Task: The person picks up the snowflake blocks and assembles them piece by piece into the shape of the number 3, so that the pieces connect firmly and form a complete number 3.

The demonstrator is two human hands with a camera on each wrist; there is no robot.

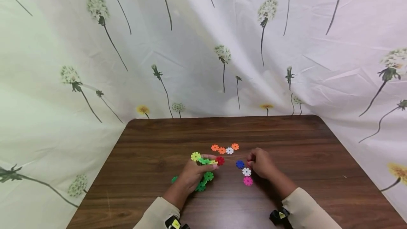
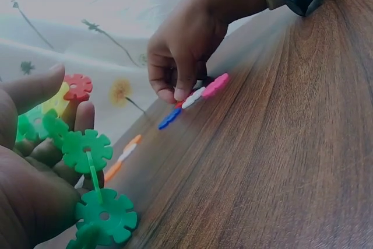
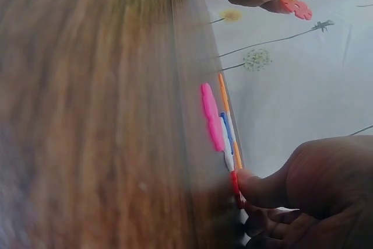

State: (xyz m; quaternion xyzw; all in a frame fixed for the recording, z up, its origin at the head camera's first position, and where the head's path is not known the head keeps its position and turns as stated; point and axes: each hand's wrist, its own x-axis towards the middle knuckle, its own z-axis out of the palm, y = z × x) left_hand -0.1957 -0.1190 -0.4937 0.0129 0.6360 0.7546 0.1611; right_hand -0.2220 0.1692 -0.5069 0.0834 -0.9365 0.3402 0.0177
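My left hand (image 1: 190, 176) holds a chain of notched plastic snowflake discs, thumb along the top and fingers beneath. The chain has green discs (image 2: 87, 151), yellow ones (image 1: 195, 156) and a red disc (image 1: 220, 160) at its right end; part of it hangs below the palm. Low over the table at right, my right hand (image 1: 261, 163) pinches another red disc (image 3: 235, 188) between thumb and fingers; the hand hides it in the head view. Just left of that hand lie a blue disc (image 1: 240, 164), a white disc (image 1: 246, 171) and a pink disc (image 1: 248, 181).
Behind the hands, orange discs (image 1: 222, 150) and a white disc (image 1: 229, 150) lie in a row on the brown wooden table (image 1: 152, 140). A dandelion-print cloth (image 1: 197, 63) hangs around the table's far edge and sides.
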